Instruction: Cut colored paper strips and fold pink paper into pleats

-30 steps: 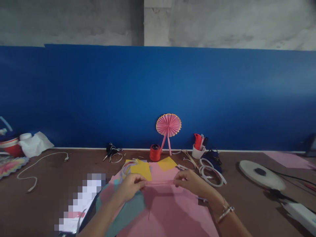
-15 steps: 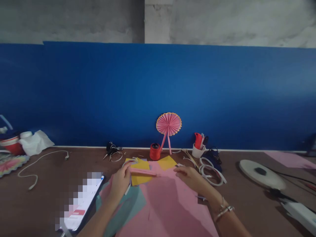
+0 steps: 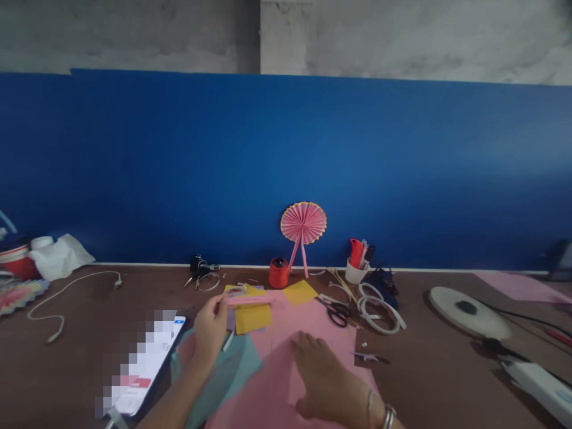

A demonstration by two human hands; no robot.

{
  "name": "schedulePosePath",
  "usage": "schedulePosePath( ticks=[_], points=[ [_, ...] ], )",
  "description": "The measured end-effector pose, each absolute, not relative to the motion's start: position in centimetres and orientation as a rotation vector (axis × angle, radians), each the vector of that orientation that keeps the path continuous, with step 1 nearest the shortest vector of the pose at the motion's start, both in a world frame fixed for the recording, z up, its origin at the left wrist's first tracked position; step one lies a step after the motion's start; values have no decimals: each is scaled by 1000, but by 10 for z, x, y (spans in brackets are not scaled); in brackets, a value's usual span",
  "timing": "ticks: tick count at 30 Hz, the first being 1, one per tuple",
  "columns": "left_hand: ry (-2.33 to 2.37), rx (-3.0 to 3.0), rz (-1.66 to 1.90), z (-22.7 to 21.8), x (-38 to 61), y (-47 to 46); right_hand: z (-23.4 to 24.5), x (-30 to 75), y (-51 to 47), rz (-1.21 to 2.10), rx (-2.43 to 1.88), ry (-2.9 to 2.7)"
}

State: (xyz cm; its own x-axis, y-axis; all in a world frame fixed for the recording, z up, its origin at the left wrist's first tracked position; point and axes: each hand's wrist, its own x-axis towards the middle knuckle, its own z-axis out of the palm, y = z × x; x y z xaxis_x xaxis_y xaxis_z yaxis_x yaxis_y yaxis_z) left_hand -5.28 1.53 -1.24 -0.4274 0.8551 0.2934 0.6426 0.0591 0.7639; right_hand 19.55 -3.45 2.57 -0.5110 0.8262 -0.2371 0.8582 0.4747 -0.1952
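Closed round one end of a folded pink paper strip, my left hand holds it out to the right above yellow paper pieces. My right hand is open, palm down with fingers apart, over a large pink paper sheet; I cannot tell how firmly it touches. Black-handled scissors lie beyond it on the right edge of the sheet. A teal sheet shows between my forearms, partly under the pink paper.
A pink pleated paper fan leans on the blue panel beside a red thread spool. A white cup of tools and coiled white strips are at right. A phone lies left, keys behind.
My right hand has moved from beside the scissors leftward and nearer to me, its fingers spreading over the pink sheet. The scissors now show fully. My left hand, still holding the strip, shifted slightly left.
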Motion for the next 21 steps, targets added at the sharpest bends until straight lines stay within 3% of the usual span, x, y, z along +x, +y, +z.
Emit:
schedulePosePath(
  ticks=[8, 13, 16, 21],
  points=[
    [2232, 1735, 896, -1, -47, 8, -18, 173, -48, 71, 1564, 2653],
    [2216, 1957, 983, 2, -38, 4, -12, 175, -51, -37, 1639, 2650],
    [1958, 2107, 1075, 5, -27, 1, 0, 168, -53, -24, 1554, 2643],
    [1259, 2272, 715, 15, -3, -18, 26, 179, -30, -340, 1321, 2812]
  ],
)
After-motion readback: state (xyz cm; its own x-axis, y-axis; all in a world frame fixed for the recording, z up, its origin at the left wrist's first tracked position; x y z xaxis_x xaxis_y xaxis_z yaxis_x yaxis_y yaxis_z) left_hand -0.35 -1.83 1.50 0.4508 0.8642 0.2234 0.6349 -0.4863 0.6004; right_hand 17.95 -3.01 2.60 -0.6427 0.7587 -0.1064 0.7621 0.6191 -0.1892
